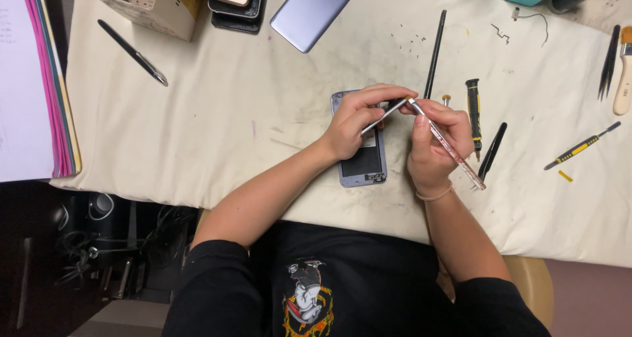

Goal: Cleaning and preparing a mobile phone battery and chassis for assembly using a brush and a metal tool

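Observation:
An opened grey-blue phone [361, 169] lies back-up on the cream cloth [217, 126], its inner parts exposed. My left hand [359, 116] rests over the phone's upper half and pinches a thin silver tool [382, 117] that slants up to the right. My right hand [434, 142] sits just right of the phone and grips a clear, reddish-patterned screwdriver [451, 149] by its upper end, the handle pointing down-right. The tips of the two tools meet between my hands, above the phone's top edge.
Right of my hands lie a black-and-yellow screwdriver [473, 113], black tweezers [492, 151], a long black rod [435, 50] and another yellow-banded tool [580, 146]. A purple phone [315, 11], stacked phones [237, 1], a box [148, 4] and a pen [133, 52] sit at the back. Papers [29, 80] at left.

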